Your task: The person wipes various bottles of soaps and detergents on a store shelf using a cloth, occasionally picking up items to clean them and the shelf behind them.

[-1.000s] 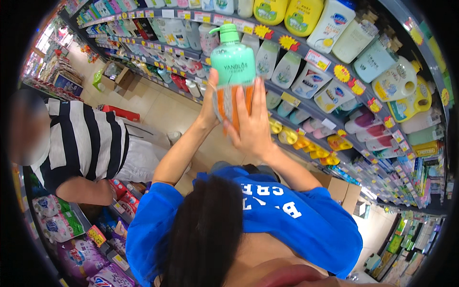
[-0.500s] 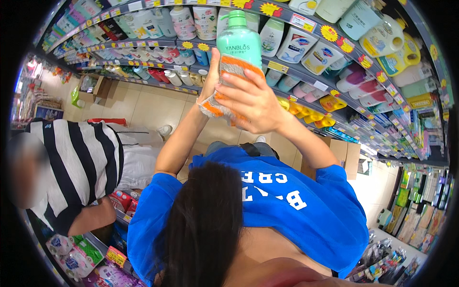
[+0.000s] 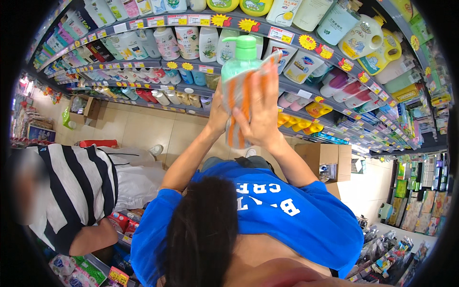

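In front of the shelves I hold up a pale green pump bottle (image 3: 233,68), its pump head at the top. An orange and grey striped cloth (image 3: 238,98) covers most of the bottle's front and hangs down below it. My left hand (image 3: 218,111) grips the bottle from its left side; the cloth hides some of those fingers. My right hand (image 3: 264,107) presses the cloth against the right side, its fingers pointing upward and slightly blurred.
Shelves (image 3: 143,67) packed with bottles curve across the far side. Yellow jugs (image 3: 382,52) stand at the upper right. Open cardboard boxes (image 3: 318,155) sit on the tiled floor (image 3: 143,124). To my left is a person in a striped shirt (image 3: 79,179).
The bottle has moved lower in the picture. My right hand has gone from lying across the cloth to upright at the bottle's right side, and the cloth now covers more of the front.
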Action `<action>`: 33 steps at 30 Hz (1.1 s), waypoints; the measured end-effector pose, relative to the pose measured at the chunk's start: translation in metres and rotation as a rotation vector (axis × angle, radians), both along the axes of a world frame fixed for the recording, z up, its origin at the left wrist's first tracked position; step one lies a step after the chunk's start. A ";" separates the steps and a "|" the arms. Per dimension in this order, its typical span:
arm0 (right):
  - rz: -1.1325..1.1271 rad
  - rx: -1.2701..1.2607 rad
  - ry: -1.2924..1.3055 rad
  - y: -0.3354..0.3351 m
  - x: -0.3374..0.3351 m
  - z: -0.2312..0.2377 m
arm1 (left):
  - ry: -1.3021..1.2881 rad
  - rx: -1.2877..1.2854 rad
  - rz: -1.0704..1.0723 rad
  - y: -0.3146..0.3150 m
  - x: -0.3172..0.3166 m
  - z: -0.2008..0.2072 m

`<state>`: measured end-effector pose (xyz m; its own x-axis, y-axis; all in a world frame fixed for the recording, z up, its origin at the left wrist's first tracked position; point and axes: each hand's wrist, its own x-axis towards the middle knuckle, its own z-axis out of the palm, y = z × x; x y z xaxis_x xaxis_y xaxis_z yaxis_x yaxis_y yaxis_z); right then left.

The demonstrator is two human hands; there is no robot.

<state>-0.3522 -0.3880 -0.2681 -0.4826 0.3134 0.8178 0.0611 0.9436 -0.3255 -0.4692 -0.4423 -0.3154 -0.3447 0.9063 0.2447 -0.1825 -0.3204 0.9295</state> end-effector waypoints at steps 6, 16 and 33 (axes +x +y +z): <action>0.537 -0.840 0.052 0.038 0.008 0.064 | -0.034 0.192 -0.231 0.000 0.004 -0.007; 0.152 -0.634 -0.009 0.037 0.007 0.082 | 0.218 0.176 0.142 0.004 0.020 0.015; 0.077 0.144 -0.140 0.052 -0.005 0.072 | 0.519 0.071 0.277 -0.003 0.006 0.003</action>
